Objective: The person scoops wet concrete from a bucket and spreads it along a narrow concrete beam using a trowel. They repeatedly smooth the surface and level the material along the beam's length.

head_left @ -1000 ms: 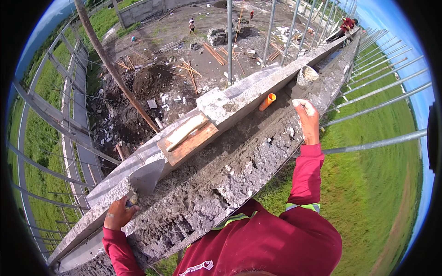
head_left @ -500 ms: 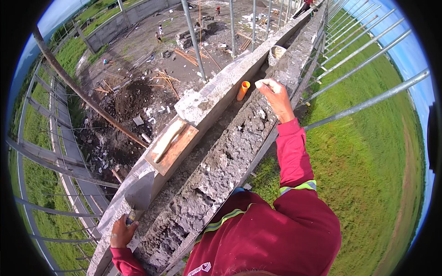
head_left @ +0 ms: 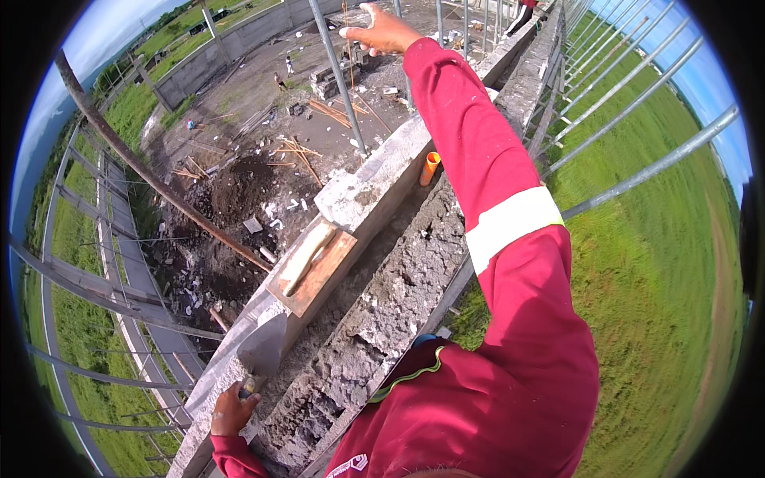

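right hand (head_left: 382, 32) swung up from near orange pipe (head_left: 430, 169) to above yard (head_left: 239, 151), fingers loose, nothing seen in it
so only left hand (head_left: 232, 410) now at ledge (head_left: 390, 163), wrapped round handle of trowel (head_left: 264, 346)
wooden float (head_left: 328, 275) on ledge, just past trowel, close to edge
trough (head_left: 362, 267) has room; rough concrete (head_left: 382, 311) beside body, grass (head_left: 637, 319) far below; metal pole (head_left: 339, 76) shows near right hand
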Tool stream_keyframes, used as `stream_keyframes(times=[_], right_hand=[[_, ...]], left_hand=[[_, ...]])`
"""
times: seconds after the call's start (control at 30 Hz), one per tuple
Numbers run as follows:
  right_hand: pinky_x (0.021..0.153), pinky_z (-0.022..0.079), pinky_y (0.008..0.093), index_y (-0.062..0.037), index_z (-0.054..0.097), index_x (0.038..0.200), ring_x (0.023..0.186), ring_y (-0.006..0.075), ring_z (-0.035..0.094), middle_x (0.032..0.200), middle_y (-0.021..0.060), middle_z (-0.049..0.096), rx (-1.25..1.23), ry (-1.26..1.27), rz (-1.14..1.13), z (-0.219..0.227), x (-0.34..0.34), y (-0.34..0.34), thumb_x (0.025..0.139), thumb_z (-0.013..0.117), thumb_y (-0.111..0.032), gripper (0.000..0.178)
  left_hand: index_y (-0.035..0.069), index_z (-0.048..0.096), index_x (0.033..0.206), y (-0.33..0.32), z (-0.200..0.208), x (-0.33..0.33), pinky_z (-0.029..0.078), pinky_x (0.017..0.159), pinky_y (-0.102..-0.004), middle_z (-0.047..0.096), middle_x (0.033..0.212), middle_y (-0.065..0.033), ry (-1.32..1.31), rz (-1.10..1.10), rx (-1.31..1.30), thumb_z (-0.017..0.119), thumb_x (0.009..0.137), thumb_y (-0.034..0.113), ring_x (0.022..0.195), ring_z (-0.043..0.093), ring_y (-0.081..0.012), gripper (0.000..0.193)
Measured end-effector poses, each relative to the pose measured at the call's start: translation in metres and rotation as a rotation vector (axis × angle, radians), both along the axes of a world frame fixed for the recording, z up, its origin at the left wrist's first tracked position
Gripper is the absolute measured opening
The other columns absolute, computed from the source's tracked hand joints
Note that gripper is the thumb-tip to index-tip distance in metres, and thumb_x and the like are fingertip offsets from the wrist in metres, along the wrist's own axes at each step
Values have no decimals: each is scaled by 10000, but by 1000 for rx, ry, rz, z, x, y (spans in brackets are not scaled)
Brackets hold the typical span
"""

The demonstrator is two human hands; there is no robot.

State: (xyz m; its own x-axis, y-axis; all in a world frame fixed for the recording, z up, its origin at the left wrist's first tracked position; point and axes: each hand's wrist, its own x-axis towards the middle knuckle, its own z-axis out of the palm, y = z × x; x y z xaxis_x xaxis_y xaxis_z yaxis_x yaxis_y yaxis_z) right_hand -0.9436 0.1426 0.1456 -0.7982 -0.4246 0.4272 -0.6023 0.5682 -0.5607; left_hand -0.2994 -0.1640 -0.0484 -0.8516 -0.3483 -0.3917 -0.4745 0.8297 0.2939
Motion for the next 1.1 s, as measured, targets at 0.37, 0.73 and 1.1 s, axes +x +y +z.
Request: stream_keyframes(times=[0.37, 0.73, 1.1], right_hand=[[514, 518, 285, 129, 196, 1480, 513, 134, 601, 693, 45, 665, -29, -229, -58, 12, -71, -45, 842, 735, -410, 994], [530, 532, 277, 60, 109, 1541, 536, 134, 624, 737, 45, 695, -9, -144, -151, -25, -89, -41, 854, 710, -423, 1033], [531, 524, 314, 28, 170, 1551, 582, 163, 643, 768, 89, 684, 118, -332, 83, -96, 0, -20, 825, 720, -466, 1036]], left_hand=[[-27, 631, 1100, -3, -2, 1, 517, 770, -478, 697, 923, -233, 7, 2, -12, 750, 817, 349, 873, 667, -421, 485], [-43, 631, 1115, 3, 1, -1, 515, 781, -473, 695, 918, -227, -20, 36, 10, 775, 811, 319, 861, 669, -402, 494], [-46, 621, 1122, -4, -10, 7, 513, 771, -472, 690, 922, -235, 11, -5, -21, 769, 812, 305, 863, 663, -413, 490]])
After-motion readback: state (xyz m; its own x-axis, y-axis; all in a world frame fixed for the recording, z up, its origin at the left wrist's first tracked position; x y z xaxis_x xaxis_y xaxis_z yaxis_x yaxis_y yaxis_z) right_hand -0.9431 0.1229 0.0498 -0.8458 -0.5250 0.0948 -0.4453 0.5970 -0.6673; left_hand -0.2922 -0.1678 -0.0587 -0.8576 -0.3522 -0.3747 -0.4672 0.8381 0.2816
